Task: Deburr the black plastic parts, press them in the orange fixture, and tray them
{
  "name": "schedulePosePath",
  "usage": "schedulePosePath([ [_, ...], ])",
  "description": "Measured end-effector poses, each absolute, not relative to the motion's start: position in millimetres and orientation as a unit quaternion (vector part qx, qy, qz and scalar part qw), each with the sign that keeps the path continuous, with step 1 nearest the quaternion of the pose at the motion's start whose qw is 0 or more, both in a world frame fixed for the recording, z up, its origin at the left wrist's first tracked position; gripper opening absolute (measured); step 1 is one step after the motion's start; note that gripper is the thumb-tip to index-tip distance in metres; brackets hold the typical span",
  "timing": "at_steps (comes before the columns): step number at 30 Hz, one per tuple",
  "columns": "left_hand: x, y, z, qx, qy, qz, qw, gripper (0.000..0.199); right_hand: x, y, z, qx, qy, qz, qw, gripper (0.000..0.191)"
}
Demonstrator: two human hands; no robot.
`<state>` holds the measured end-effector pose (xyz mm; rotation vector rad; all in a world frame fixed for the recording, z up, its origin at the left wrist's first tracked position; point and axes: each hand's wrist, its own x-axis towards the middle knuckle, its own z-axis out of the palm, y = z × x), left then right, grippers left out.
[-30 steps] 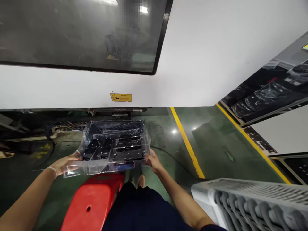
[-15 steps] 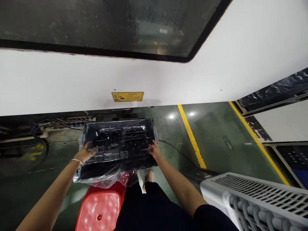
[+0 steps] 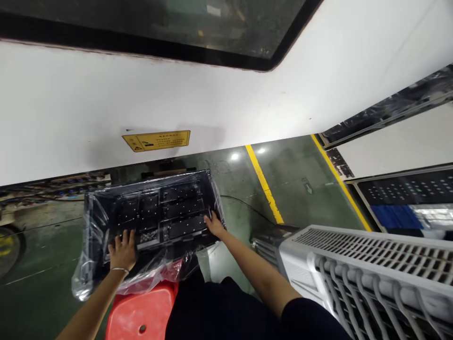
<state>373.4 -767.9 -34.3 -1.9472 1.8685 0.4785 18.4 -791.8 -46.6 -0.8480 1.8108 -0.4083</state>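
Observation:
A black box [image 3: 106, 191] lined with clear plastic film [image 3: 82, 278] is in front of me, slightly tilted in view. Inside lies a layer of flat black panels [image 3: 186, 208] with small light dots, set in a tray. My left hand [image 3: 122, 250] rests on the near left part of this layer, fingers spread and pointing away from me. At the right end, my right hand [image 3: 214, 223] touches the layer near the box wall, its fingers stretched and the thumb apart. What lies under the layer is hidden.
A red plastic stool [image 3: 141, 311] stands against the near side of the box. Beyond is a white machine wall [image 3: 226, 101] with a yellow warning label [image 3: 157, 140]. At right stands a grey-white slatted plastic crate or rack [image 3: 354, 255]. A cable [image 3: 244, 203] crosses the green floor.
The view has turned, so the box appears further left and more tilted. My left hand has gone from the tray's left end to lying spread on top. The black panels now sit higher in the box.

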Motion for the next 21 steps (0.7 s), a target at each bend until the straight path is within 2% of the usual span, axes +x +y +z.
schedulePosePath([
  [3, 358.1, -776.1, -55.9, -0.743, 0.584, 0.283, 0.161, 0.086, 25.6, -776.9, -43.7, -0.430, 0.744, -0.049, 0.509, 0.090],
  [7, 345.4, -782.0, -67.3, -0.758, 0.538, 0.332, 0.160, 0.098, 30.1, -769.6, -38.7, -0.542, 0.706, 0.130, 0.437, 0.087],
  [11, 343.2, -773.4, -61.0, -0.673, 0.671, 0.234, 0.205, 0.083, 25.1, -772.8, -37.2, -0.545, 0.704, 0.114, 0.441, 0.082],
  [14, 335.0, -773.3, -56.1, -0.564, 0.765, 0.228, 0.210, 0.076, 20.8, -777.1, -37.2, -0.553, 0.683, 0.095, 0.467, 0.072],
  [19, 293.7, -799.8, -48.3, -0.679, 0.650, 0.311, 0.142, 0.065, 26.6, -767.0, -17.7, -0.586, 0.639, 0.064, 0.495, 0.036],
  [21, 263.9, -815.8, -42.2, -0.665, 0.641, 0.366, 0.117, 0.064, 32.2, -750.7, -1.6, -0.597, 0.630, 0.039, 0.495, 0.029],
])
